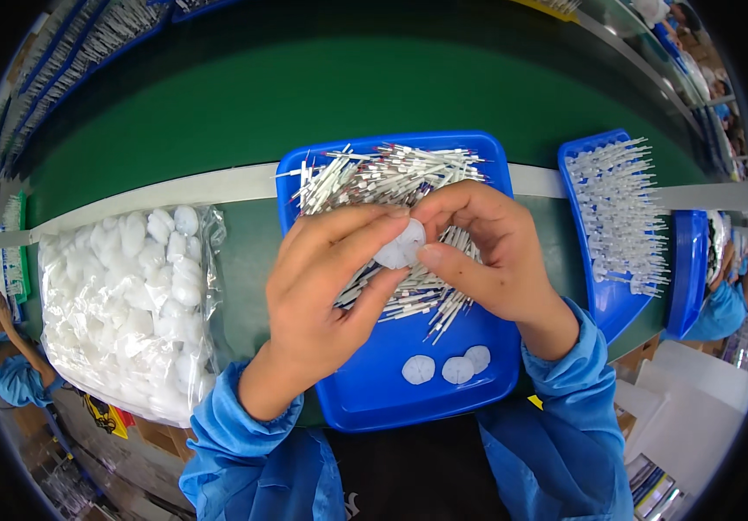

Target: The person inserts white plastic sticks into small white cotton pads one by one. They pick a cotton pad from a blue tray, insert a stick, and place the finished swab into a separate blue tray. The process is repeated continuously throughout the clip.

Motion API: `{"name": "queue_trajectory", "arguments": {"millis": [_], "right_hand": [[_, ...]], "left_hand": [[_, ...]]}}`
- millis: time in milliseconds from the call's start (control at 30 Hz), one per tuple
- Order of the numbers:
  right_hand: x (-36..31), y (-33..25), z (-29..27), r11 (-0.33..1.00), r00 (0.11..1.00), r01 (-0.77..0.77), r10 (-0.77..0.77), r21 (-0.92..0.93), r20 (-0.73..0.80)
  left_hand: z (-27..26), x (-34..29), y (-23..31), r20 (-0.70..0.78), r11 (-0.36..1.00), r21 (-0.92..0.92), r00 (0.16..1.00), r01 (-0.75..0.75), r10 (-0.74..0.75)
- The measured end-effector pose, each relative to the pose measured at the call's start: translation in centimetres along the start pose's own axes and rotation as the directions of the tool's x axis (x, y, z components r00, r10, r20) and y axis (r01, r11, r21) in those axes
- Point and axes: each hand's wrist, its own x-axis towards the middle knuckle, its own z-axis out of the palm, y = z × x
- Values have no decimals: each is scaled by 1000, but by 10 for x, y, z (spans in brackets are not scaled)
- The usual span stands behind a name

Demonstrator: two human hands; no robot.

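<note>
Both hands meet over a blue tray (365, 401) in front of me. Between their fingertips is a small round translucent white disc (402, 246). My left hand (322, 291) pinches it from the left, and my right hand (491, 252) has its thumb and index finger on the right edge. Whether a thin rod is also in the fingers is hidden. Under and behind the hands lies a heap of thin white rods (395, 178), some with reddish tips. Nearer me in the tray are several loose white discs (418, 370), two of them overlapping.
A clear plastic bag (126, 304) full of white discs lies at left. A blue tray (599, 295) with rows of translucent pieces on rods stands at right, beside another blue tray (685, 273). More filled trays (87, 56) line the far left. Other people (22, 373) sit at both sides.
</note>
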Motion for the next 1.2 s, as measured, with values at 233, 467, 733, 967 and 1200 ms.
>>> {"name": "queue_trajectory", "arguments": {"millis": [233,467,733,967,1200], "right_hand": [[-4,0,9,997,1000,5,-6,-75,-22],[-6,-3,3,966,996,-85,73,244,61],[-7,-5,-1,1000,1000,1,-1,12,2],[-36,-25,-18,875,996,91,-74,-475,55],[-85,-30,-9,207,866,491,-16,-846,499]], "left_hand": [[2,-2,0,-25,988,99,992,-122,125],[6,3,0,-80,979,98,980,-177,185],[10,1,1,-36,974,72,975,-215,218],[5,-8,-4,136,983,-130,979,-133,151],[9,-10,-9,150,875,-400,961,275,-233]]}}
